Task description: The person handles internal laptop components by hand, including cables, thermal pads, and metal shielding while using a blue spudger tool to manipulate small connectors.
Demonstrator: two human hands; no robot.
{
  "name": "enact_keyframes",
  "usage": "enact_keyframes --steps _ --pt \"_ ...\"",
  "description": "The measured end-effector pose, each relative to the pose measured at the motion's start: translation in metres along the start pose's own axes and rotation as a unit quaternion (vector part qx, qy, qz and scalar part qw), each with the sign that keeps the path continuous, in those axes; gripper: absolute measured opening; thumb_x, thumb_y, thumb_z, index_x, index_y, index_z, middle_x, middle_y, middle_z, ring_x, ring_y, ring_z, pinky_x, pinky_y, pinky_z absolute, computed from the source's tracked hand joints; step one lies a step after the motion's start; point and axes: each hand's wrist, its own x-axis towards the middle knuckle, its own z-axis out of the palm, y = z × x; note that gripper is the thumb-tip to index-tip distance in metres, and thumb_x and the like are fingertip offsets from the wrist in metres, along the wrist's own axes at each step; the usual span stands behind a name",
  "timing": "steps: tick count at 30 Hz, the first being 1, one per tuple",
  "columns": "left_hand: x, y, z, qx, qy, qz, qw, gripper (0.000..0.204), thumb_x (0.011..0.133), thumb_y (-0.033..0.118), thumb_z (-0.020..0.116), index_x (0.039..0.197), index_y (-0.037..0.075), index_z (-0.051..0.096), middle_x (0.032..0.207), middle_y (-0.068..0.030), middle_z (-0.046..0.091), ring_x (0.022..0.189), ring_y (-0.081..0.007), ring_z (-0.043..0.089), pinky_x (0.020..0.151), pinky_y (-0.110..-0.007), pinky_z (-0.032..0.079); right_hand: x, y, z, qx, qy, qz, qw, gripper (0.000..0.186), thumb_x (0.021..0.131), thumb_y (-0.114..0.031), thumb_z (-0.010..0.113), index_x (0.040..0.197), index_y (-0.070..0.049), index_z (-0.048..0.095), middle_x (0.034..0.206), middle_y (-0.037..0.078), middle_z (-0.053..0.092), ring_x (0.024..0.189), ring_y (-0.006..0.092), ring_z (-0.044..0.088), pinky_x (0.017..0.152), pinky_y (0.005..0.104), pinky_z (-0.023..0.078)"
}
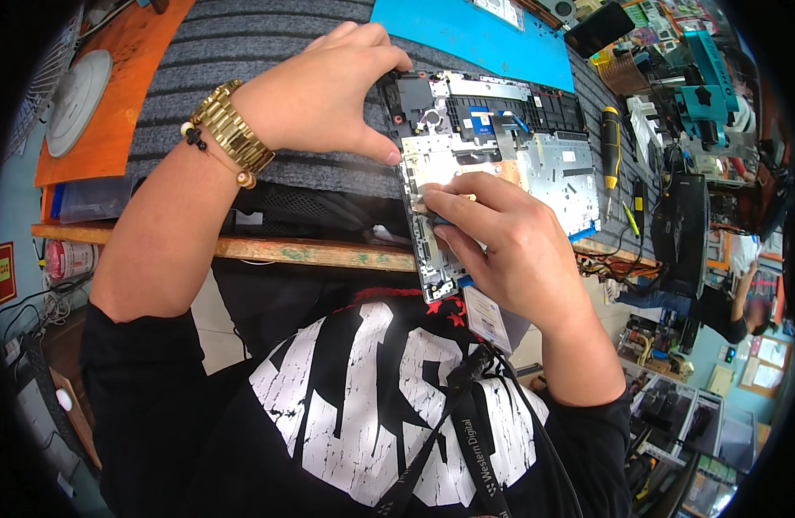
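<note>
An opened laptop base [570, 173] with exposed metal and black parts lies tilted on a ribbed grey mat [225, 34], its lower end reaching past the wooden table edge. My left hand [328, 95] spans the laptop's left edge, thumb and fingertips gripping it near the upper corner. My right hand [501, 242] is over the lower left part of the laptop, fingers closed on a small item at the edge; what it is stays mostly hidden, with a pale tip showing beside the index finger.
A blue mat [466, 34], an orange board [95, 155] with a white disc [78, 104], a yellow-black screwdriver [611, 147], a teal tool [700, 86] and a black box [687, 233] surround the work. Another person [738, 319] is at the far right.
</note>
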Motion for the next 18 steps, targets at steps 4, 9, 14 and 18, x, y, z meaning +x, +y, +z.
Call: enact_keyframes --steps 4,9,14,18 --pt "0.000 0.001 0.000 0.004 0.000 -0.002 1.000 0.104 0.077 0.044 0.113 0.161 0.003 0.069 0.149 -0.0149 0.068 0.148 -0.0381 0.062 0.126 -0.050 0.055 0.000 0.001 0.001 -0.020 -0.003 -0.007 1.000 0.039 0.099 -0.003 0.093 0.137 -0.008 0.088 0.121 0.013 0.082 0.098 0.0364 0.083 0.085 0.0487 0.066" --pt "0.000 0.000 0.000 0.007 -0.002 0.004 1.000 0.105 0.077 0.046 0.113 0.162 0.002 0.069 0.150 -0.0149 0.069 0.148 -0.0379 0.061 0.126 -0.051 0.055 -0.005 -0.008 0.009 -0.035 0.016 0.014 0.999 0.039 0.098 -0.001 0.093 0.136 -0.007 0.088 0.125 0.012 0.084 0.103 0.0364 0.084 0.086 0.0492 0.068" --pt "-0.001 0.003 0.001 0.019 -0.002 0.003 1.000 0.105 0.078 0.047 0.111 0.162 0.003 0.068 0.151 -0.0152 0.068 0.149 -0.0387 0.061 0.127 -0.051 0.054 -0.008 -0.016 0.018 -0.055 0.033 0.029 0.998 0.036 0.098 -0.001 0.092 0.133 -0.007 0.088 0.127 0.012 0.085 0.108 0.0380 0.083 0.090 0.0507 0.068" --pt "-0.002 0.005 -0.001 0.011 -0.010 -0.006 1.000 0.104 0.078 0.046 0.111 0.163 0.004 0.067 0.152 -0.0147 0.068 0.150 -0.0393 0.060 0.129 -0.051 0.052 -0.007 -0.016 0.018 -0.056 0.026 0.030 0.998 0.033 0.099 -0.001 0.091 0.131 -0.007 0.088 0.124 0.012 0.085 0.107 0.0391 0.082 0.091 0.0514 0.067"
